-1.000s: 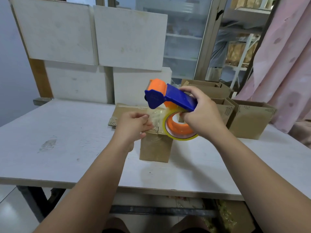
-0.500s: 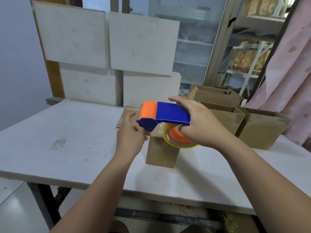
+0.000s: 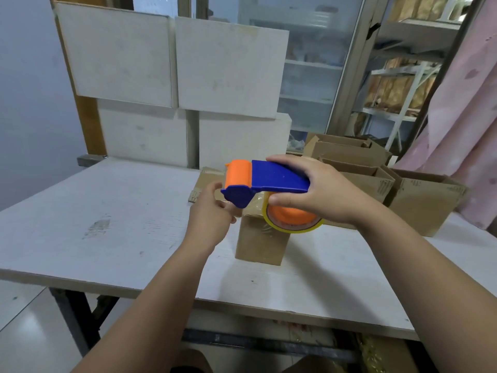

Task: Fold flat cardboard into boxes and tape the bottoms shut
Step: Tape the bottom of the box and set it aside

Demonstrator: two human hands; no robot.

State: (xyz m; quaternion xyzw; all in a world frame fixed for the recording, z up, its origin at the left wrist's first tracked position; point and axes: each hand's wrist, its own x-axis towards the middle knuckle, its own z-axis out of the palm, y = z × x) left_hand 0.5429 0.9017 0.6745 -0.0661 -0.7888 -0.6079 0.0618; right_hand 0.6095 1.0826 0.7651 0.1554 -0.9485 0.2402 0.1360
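Right hand [image 3: 322, 195]: it grips the tape gun from above. The fingers curl over the blue handle and the thumb is on the side of the roll.
Tape gun [image 3: 279, 180]: blue, with an orange roller at the front. It is over the top of the box, lying almost flat, and its front end points left.
Tape roll [image 3: 293, 224]: clear tape with a yellow edge on an orange wheel. It hangs under the handle, right at the top right corner of the box.
Box [image 3: 259, 244]: small and brown. It stands on the table near the middle, close to the front edge, and shiny tape lies on its top.
Left hand [image 3: 211, 215]: it is at the top left edge of the box, just under the front of the tape gun. Its fingers are curled, but the blue part hides the tips. I cannot tell if it holds the box or only touches it.
Flat cardboard [image 3: 208, 175]: lies on the table just behind the left hand.
Table [image 3: 107, 224]: white, with a few grey marks.
Open boxes [image 3: 422, 205]: brown, standing together on the right side of the table, behind the right hand.
White boards [image 3: 231, 65]: big boards standing up behind the table.
Shelves [image 3: 398, 84]: further back, on the right.
Pink curtain [image 3: 465, 103]: hangs at the far right.
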